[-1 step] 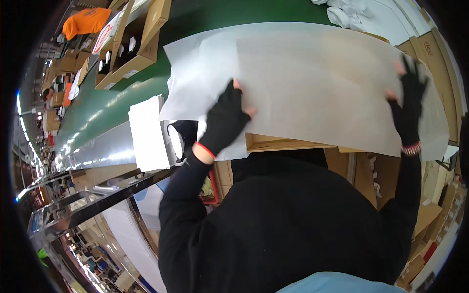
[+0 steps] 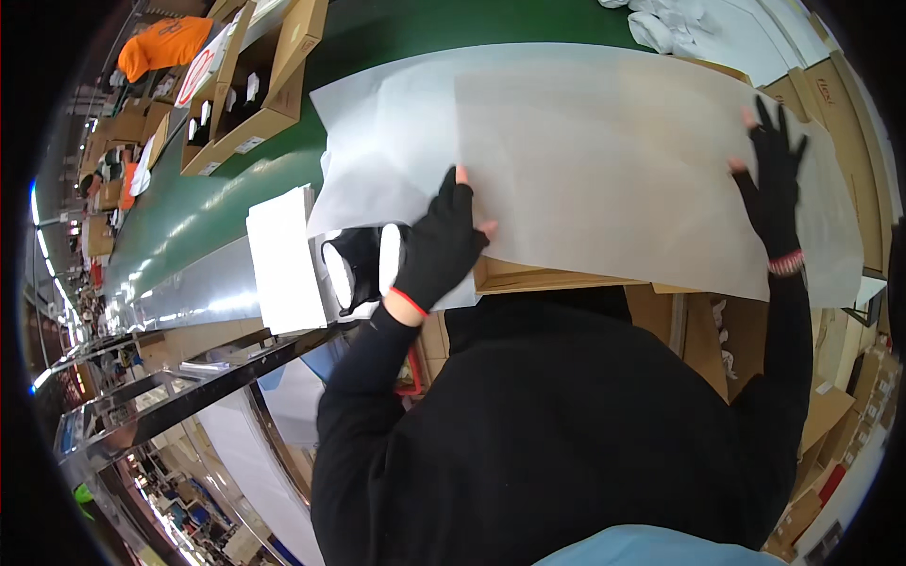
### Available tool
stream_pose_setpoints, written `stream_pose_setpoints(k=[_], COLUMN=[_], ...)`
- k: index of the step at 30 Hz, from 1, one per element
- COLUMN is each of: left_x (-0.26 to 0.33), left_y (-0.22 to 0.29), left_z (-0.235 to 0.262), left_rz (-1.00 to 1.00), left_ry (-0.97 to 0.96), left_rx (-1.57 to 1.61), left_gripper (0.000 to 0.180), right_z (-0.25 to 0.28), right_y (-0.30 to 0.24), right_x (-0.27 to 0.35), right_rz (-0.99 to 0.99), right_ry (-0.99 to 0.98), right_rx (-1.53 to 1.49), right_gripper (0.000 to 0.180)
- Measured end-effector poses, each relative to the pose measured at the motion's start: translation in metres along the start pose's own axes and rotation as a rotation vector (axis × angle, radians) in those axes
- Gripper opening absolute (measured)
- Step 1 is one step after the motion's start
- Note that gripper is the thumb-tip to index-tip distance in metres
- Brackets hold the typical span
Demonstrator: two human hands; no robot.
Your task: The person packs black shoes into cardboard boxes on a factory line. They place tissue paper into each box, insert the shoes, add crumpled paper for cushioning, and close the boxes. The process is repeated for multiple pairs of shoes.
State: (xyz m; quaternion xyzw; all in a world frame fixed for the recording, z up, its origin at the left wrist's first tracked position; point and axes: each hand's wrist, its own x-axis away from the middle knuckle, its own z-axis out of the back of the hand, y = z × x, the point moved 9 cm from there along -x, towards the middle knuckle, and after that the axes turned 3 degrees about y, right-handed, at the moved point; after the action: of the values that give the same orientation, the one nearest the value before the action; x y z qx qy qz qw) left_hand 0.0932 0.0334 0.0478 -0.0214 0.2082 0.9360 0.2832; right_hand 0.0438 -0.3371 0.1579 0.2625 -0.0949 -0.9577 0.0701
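White tissue paper sheet (image 2: 604,151) lies spread over a cardboard box (image 2: 557,276) beside the green conveyor belt (image 2: 283,179). Left hand (image 2: 439,243), gloved and flat, presses its seven-o'clock edge; right hand (image 2: 774,184), fingers spread, presses its three-o'clock edge.

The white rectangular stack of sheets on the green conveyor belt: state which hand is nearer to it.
Left. The left hand lies just right of the stack; the right hand is across the tissue paper.
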Motion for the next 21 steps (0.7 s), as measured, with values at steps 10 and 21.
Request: stream_pose_setpoints(k=[10, 21], left_x=[0.049, 0.077], left_y=[-0.008, 0.032], left_z=[-0.019, -0.029], left_rz=[0.15, 0.06], left_ry=[0.125, 0.115], left_rx=[0.148, 0.346], left_gripper=[0.093, 0.111], right_z=[-0.184, -0.139], right_y=[0.097, 0.071], right_x=[0.027, -0.057], right_rz=[-0.191, -0.295], right_ry=[-0.352, -0.34], right_rx=[0.39, 0.652], right_gripper=[0.04, 0.057])
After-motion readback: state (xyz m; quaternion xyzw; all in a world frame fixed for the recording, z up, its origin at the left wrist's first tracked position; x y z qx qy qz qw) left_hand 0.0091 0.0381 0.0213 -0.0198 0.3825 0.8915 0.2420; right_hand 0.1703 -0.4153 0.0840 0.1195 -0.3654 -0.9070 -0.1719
